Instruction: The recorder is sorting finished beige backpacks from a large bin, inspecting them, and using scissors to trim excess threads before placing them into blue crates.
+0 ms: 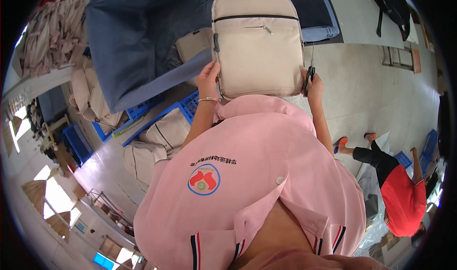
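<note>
A beige backpack (pixel 259 55) is upright in front of me, its front pocket zipper and a dark strip across its upper part facing me. My left hand (pixel 208 78) pinches the bag's lower left edge, the thumb and fingers closed on it. At the opposite edge, my right hand (pixel 313 85) is closed round a pair of black-handled scissors (pixel 310 75), blades pointing away from me. Those right fingers also touch the bag's side. Behind the bag lies a blue cloth-like sheet (pixel 126 36), with another beige piece (pixel 194 45) on it.
Blue crates (pixel 164 117) stand low on the left, with beige bags (pixel 164 132) beside them. More beige bags (pixel 90 94) and a heap of fabric strips (pixel 50 36) are farther left. A black bag (pixel 391 8) lies far right. One person in a red shirt (pixel 403 201) is at right.
</note>
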`<state>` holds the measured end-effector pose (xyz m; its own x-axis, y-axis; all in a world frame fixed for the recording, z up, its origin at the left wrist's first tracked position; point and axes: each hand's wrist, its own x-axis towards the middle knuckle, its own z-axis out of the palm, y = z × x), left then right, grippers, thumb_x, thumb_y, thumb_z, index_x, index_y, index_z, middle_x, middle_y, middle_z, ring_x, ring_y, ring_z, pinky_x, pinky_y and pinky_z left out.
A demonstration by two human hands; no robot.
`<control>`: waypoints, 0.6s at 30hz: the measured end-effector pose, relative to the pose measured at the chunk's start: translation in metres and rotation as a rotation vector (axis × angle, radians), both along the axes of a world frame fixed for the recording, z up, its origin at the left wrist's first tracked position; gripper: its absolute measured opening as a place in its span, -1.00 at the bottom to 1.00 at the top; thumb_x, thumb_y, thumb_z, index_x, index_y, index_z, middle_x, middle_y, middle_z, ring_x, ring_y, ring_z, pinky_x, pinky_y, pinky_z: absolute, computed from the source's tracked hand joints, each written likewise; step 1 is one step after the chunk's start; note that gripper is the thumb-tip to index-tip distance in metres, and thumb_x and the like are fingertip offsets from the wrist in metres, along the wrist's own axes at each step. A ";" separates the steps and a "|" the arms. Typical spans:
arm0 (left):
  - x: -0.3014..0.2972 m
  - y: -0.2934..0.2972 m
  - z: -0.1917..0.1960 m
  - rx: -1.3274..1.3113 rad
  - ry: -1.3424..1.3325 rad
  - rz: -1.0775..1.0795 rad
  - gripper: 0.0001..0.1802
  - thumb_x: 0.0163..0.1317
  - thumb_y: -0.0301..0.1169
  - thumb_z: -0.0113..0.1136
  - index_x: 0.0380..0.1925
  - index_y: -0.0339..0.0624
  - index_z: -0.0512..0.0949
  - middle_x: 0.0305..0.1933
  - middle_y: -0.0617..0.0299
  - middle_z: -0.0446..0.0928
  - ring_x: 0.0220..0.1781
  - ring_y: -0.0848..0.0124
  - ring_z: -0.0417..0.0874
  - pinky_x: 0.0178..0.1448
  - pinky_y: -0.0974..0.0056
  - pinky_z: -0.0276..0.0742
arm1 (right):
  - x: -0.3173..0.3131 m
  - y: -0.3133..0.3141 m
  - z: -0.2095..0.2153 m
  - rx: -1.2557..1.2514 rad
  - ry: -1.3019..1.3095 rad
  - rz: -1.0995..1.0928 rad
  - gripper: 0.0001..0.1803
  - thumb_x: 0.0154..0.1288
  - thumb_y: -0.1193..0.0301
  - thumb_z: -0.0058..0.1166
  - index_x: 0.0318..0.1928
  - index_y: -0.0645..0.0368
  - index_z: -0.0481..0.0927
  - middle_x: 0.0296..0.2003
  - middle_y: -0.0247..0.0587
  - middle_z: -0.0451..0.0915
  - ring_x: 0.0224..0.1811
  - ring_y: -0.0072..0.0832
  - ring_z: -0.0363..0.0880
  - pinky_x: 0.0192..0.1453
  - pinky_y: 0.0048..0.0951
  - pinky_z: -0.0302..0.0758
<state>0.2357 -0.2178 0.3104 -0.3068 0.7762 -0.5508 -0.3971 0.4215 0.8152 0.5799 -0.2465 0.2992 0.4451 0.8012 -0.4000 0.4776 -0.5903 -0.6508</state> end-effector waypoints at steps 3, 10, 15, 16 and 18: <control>0.011 -0.015 0.001 -0.028 0.071 0.026 -0.66 0.23 -0.34 0.32 -0.08 -0.35 0.63 -0.16 0.30 0.64 -0.15 0.53 0.59 0.00 0.45 0.49 | -0.004 0.004 0.012 0.013 0.045 0.029 -0.33 0.27 -0.14 0.11 -0.51 0.34 0.46 -0.71 -0.09 0.49 -0.75 -0.38 0.53 -0.66 -0.34 0.42; 0.027 -0.015 0.017 0.172 0.363 0.115 -0.74 0.22 -0.39 0.29 -0.15 -0.31 0.65 -0.25 0.28 0.65 -0.20 0.53 0.56 -0.06 0.40 0.47 | -0.009 -0.001 0.011 -0.012 0.369 -0.047 -0.35 0.25 -0.15 0.13 -0.47 0.29 0.49 -0.71 -0.26 0.47 -0.78 -0.53 0.48 -0.75 -0.50 0.41; 0.023 0.017 0.118 0.611 0.932 -0.171 -0.88 0.20 -0.46 0.23 -0.28 -0.23 0.66 -0.32 0.19 0.61 -0.28 0.32 0.58 -0.12 0.32 0.47 | 0.003 0.003 0.012 0.190 0.562 -0.266 -0.47 0.28 -0.06 0.16 -0.28 0.25 0.50 -0.62 -0.34 0.43 -0.75 -0.61 0.42 -0.73 -0.56 0.33; 0.015 0.020 0.142 0.693 1.049 -0.327 -0.88 0.18 -0.47 0.24 -0.28 -0.19 0.67 -0.30 0.21 0.62 -0.27 0.29 0.58 -0.07 0.30 0.46 | 0.009 0.008 0.019 0.199 0.564 -0.261 -0.47 0.28 -0.06 0.16 -0.28 0.25 0.50 -0.62 -0.34 0.43 -0.75 -0.61 0.42 -0.73 -0.56 0.33; -0.006 0.035 0.179 0.813 1.220 -0.458 -0.89 0.18 -0.44 0.24 -0.29 -0.14 0.68 -0.29 0.26 0.62 -0.23 0.30 0.58 0.04 0.25 0.39 | 0.018 0.019 0.047 0.583 0.497 -0.140 -0.62 0.26 0.12 0.26 -0.29 0.18 0.49 -0.61 -0.37 0.41 -0.67 -0.68 0.40 -0.58 -0.60 0.36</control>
<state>0.2295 -0.1831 0.4895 0.0994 0.8838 0.4571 0.6981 -0.3893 0.6010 0.5978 -0.2276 0.3465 0.4367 0.8928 -0.1107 -0.0053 -0.1206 -0.9927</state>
